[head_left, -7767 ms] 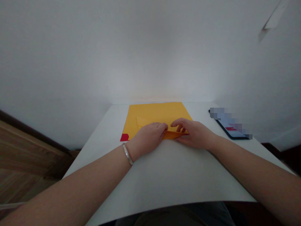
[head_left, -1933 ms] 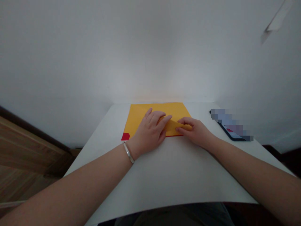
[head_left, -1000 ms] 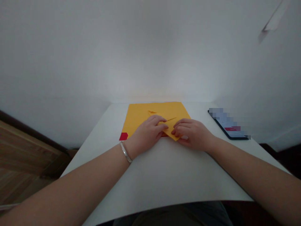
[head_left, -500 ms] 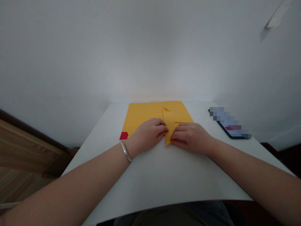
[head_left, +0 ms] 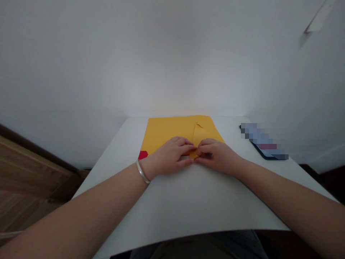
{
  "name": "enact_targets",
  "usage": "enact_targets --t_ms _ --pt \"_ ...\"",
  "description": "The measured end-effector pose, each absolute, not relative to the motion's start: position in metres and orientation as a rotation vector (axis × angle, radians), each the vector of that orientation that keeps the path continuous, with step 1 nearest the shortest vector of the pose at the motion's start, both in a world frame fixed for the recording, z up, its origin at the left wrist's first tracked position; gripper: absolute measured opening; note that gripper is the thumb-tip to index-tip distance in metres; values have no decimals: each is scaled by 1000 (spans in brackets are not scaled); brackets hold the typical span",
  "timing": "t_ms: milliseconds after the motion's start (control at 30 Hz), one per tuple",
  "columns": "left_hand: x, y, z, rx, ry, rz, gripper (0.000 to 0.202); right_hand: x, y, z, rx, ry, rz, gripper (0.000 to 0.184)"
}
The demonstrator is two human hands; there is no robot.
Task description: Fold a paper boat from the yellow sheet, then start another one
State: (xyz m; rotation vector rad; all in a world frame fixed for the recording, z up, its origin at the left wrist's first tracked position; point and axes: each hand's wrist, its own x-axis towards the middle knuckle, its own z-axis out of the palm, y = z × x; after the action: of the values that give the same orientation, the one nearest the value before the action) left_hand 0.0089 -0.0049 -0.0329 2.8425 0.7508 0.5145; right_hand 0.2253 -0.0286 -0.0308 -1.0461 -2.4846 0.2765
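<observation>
Atop 1 white table (head_left: 185, 201), 2 curled hands, the left hand (head_left: 168, 155) and right hand (head_left: 217, 155), grip 1 yellow paper sheet (head_left: 164, 135) at its folded flap, fingertips nearly meeting (1 bangle (head_left: 142, 172) on the left wrist).

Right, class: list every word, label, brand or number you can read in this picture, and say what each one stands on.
No text can be quoted.
Phone screen: pixelated, unreadable.
Yellow paper: no print visible.
Red paper: no marks visible.
Silver bangle: no engraving can be made out.
</observation>
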Motion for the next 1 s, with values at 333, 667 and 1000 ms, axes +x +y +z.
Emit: enact_targets --t_ms 333,667,1000 --pt "11 -5 -34 2819 792 515 35 219 -27 -27 -1218 -2412 457 4" --pt "10 -4 -36 2801 813 527 50 224 -22 -29 -1488 -2317 491 20" --pt "9 -4 -35 2798 771 521 43 231 -21 -25 -1682 -2284 343 30"
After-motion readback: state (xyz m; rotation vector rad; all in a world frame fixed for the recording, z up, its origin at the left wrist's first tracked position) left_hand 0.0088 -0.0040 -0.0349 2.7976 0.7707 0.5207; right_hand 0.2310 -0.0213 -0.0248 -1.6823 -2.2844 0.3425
